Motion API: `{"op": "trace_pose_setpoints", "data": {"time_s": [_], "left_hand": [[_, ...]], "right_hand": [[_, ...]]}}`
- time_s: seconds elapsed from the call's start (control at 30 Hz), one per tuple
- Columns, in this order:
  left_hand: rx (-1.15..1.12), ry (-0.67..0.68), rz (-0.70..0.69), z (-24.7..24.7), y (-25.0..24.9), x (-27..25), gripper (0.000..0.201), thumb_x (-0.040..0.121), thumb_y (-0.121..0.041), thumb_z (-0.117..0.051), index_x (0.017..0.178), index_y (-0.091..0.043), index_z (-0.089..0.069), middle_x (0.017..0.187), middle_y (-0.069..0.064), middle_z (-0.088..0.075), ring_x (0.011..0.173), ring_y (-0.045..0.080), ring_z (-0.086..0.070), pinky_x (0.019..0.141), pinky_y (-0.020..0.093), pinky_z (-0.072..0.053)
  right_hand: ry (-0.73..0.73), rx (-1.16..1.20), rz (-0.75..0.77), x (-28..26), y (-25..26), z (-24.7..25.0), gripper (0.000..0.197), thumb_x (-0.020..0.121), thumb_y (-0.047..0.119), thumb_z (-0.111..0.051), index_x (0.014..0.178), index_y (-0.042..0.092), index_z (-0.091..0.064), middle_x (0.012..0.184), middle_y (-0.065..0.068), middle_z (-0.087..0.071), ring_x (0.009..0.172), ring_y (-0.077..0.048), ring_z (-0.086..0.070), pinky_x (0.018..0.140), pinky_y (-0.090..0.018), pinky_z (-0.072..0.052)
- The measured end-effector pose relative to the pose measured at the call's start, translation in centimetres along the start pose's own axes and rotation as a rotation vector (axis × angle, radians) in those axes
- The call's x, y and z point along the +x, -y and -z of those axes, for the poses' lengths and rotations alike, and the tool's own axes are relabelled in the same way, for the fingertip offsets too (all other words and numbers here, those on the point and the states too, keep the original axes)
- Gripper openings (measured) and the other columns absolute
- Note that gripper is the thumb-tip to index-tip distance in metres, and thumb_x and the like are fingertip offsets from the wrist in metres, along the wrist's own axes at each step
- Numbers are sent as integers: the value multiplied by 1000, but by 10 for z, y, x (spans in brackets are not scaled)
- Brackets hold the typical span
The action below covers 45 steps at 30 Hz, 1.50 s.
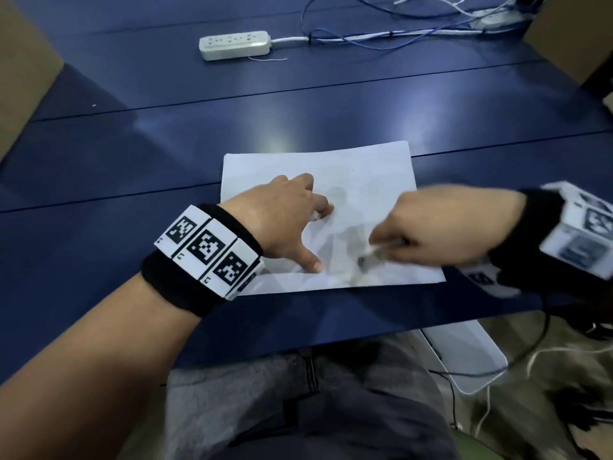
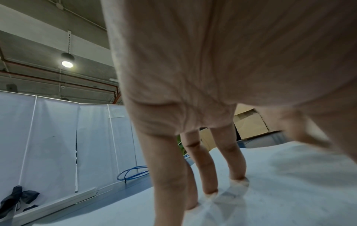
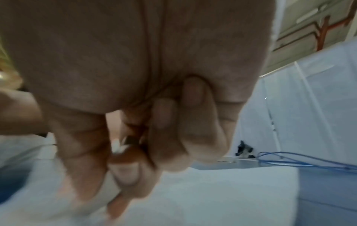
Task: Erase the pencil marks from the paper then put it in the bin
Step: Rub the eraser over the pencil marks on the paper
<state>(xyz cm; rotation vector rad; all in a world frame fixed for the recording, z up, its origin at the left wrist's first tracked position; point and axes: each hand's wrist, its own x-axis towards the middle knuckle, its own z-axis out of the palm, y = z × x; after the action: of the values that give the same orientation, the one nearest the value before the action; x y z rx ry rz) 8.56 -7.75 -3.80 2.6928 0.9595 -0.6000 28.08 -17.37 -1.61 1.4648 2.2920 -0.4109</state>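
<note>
right hand: motion-blurred in head view; finger outlines smeared.
held item: pale streak at the right fingertips, shape unreadable; in right wrist view only a small dark-and-white bit shows between the curled fingers; cannot tell what it is.
pencil marks: grey smudge under the grip may be shadow or graphite, cannot tell.
paper: parts under both hands hidden; near-left corner covered by the left wrist.
left hand: fingertips beyond the knuckles partly hidden in head view; palm fills left wrist view, cut by the top edge.
bin: white object below the table edge, only partly visible; identity unclear.
</note>
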Motion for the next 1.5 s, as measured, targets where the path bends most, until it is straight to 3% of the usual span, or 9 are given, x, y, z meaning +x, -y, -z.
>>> {"op": "trace_pose_setpoints", "data": {"time_s": [0.13,0.33,0.5,0.7,0.8,0.9,1.1,1.27,1.5], "left_hand": [[16,2,-14,1,-1,-1,86,66,-69,-71,140,-43,-37,108,-10,-31,99,16,-35,85,38,-46],[26,-31,9,-3,-5,-1,90,62,-83,-61,138,-40,-41,113,-7,-37,103,19,-39,88,41,-48],[35,-42,28,-4,-10,1,84,64,-78,-64,136,-40,-43,117,-6,-39,111,19,-42,85,40,-49],[37,-61,-32,-3,-13,3,74,67,-71,-69,125,-27,-53,127,-3,-37,115,18,-38,90,38,-47],[31,-31,-61,1,-16,6,71,69,-65,-72,124,-23,-56,126,-2,-41,114,19,-44,95,40,-45],[37,-26,-53,3,-18,8,70,68,-65,-73,122,-25,-57,121,-4,-45,106,18,-50,92,38,-47],[27,-48,0,-1,-20,8,75,56,-75,-73,106,-22,-60,108,-5,-45,92,17,-51,79,39,-51],[24,-51,3,0,-24,6,77,58,-73,-73,115,-23,-60,112,-5,-46,96,16,-52,82,36,-50],[-4,-65,8,-2,-22,6,87,55,-74,-75,123,-23,-55,113,-5,-46,97,18,-52,82,40,-52]], "right_hand": [[-156,-47,-210,24,-34,6,26,94,41,-44,85,21,-59,74,1,-57,81,-30,-59,73,-44,-56],[70,41,95,-10,9,0,27,95,44,-44,102,24,-61,87,-1,-67,83,-27,-61,70,-34,-50],[-148,-56,-196,25,-33,11,38,91,48,-37,89,20,-63,79,-2,-64,82,-28,-60,71,-40,-56],[91,6,71,-8,7,4,26,92,42,-47,93,20,-61,74,-1,-61,69,-24,-51,64,-35,-48],[-21,9,-64,13,-11,10,24,92,40,-48,95,23,-64,75,2,-59,76,-24,-55,68,-31,-49],[-160,-39,-194,28,-37,15,35,89,43,-39,86,17,-63,77,-5,-62,85,-33,-60,70,-42,-54],[45,6,77,-14,11,-4,26,96,44,-45,96,23,-60,82,-3,-65,71,-25,-53,64,-33,-46],[-167,-73,-219,21,-29,9,39,89,47,-36,94,21,-65,83,-4,-64,83,-31,-61,69,-38,-54],[102,95,125,-19,11,-2,21,94,40,-51,103,27,-63,87,-1,-68,79,-23,-60,69,-35,-49]]}}
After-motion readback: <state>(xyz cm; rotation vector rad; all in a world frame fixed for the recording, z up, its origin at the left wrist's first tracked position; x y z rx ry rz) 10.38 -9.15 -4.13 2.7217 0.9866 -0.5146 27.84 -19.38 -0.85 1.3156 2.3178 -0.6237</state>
